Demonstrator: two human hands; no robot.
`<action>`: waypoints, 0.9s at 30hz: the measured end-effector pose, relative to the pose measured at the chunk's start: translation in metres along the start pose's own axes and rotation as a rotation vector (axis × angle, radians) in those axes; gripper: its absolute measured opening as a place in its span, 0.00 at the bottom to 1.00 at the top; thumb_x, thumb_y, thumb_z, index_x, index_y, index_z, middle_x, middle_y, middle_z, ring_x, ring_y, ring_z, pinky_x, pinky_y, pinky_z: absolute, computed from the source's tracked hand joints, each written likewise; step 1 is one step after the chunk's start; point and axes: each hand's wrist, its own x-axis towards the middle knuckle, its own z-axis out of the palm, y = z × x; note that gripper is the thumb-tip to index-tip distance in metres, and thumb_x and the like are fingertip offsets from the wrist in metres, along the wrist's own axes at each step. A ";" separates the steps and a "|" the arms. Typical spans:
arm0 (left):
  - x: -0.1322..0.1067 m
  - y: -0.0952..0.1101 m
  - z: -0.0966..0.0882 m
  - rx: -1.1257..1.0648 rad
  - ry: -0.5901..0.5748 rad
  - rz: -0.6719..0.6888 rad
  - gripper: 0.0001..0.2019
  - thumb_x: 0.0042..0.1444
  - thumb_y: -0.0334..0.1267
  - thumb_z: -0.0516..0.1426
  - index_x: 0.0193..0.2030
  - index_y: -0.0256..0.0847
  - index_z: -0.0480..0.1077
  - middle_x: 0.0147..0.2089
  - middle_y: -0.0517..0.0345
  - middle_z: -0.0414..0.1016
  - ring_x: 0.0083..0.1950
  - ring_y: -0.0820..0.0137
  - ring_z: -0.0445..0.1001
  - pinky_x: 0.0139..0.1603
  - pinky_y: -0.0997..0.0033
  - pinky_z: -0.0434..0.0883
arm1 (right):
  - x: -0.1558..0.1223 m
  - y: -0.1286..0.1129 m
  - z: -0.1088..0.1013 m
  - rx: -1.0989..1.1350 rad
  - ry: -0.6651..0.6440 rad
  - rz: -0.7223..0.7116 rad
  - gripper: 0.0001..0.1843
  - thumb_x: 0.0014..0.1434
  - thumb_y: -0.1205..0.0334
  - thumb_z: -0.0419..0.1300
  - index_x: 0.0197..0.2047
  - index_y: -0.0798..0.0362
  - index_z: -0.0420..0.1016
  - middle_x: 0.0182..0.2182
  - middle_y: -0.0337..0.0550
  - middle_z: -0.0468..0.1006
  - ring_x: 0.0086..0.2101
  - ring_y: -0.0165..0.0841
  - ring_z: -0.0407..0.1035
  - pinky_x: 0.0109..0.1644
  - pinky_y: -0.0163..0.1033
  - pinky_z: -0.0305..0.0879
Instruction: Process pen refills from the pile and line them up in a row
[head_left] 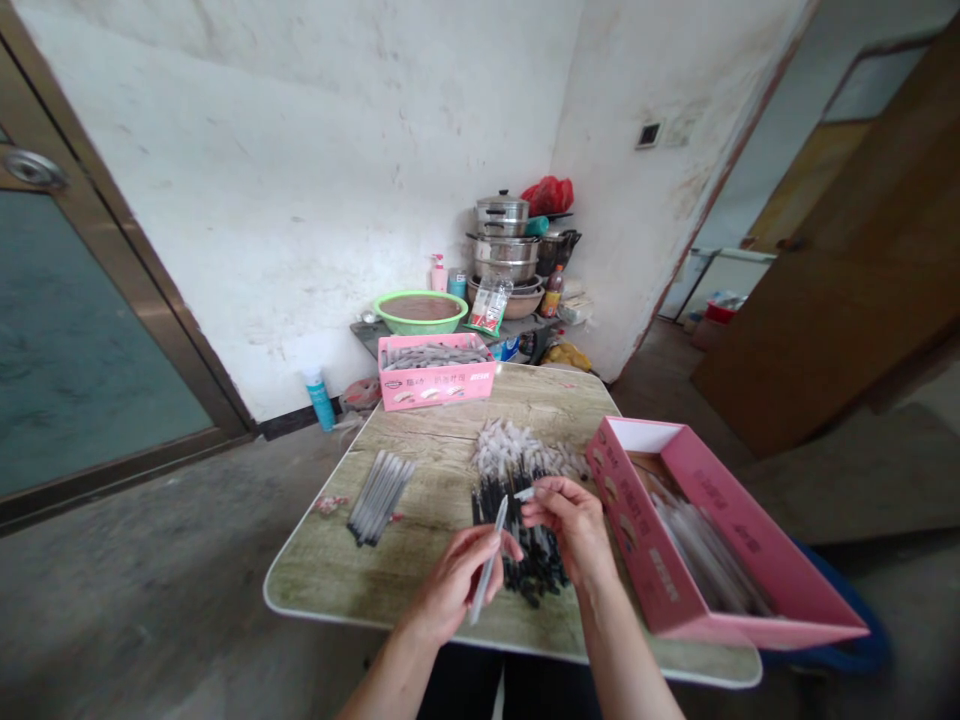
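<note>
My left hand [459, 583] is closed round a thin clear pen barrel [488, 562] that slants up to the right. Just right of it, my right hand [568, 522] pinches a small pale cap or refill tip [524, 493] near the barrel's upper end. Both hands hover over a pile of dark pen refills with pale caps [517, 500] on a small wood-patterned table [427, 440]. A neat bundle of finished clear pens [379, 484] lies to the left of the pile.
A pink box [705, 545] with clear barrels lies at the table's right edge; another pink box [436, 370] stands at the far side. Behind are a green basin [420, 311], stacked steel pots [504, 245], a white wall, and a wooden door [855, 290] on the right.
</note>
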 end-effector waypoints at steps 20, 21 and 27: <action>0.001 -0.009 0.005 -0.030 0.018 0.000 0.16 0.58 0.45 0.54 0.32 0.34 0.75 0.18 0.60 0.65 0.15 0.81 0.52 0.16 0.77 0.45 | -0.003 -0.003 0.007 -0.126 -0.145 -0.009 0.10 0.49 0.60 0.66 0.31 0.58 0.76 0.20 0.40 0.77 0.19 0.29 0.71 0.24 0.33 0.69; 0.002 -0.009 0.006 -0.026 0.026 0.003 0.16 0.58 0.45 0.54 0.32 0.34 0.74 0.17 0.61 0.64 0.15 0.81 0.52 0.16 0.77 0.45 | -0.004 -0.002 0.008 -0.130 -0.150 -0.021 0.10 0.51 0.59 0.65 0.32 0.58 0.75 0.21 0.40 0.77 0.20 0.29 0.71 0.24 0.33 0.69; 0.005 -0.016 0.007 0.006 0.116 0.052 0.16 0.58 0.48 0.54 0.32 0.34 0.72 0.15 0.66 0.59 0.14 0.81 0.50 0.16 0.77 0.45 | -0.016 0.011 0.018 -0.078 -0.266 -0.057 0.21 0.48 0.61 0.69 0.44 0.53 0.69 0.28 0.38 0.77 0.17 0.22 0.62 0.20 0.29 0.59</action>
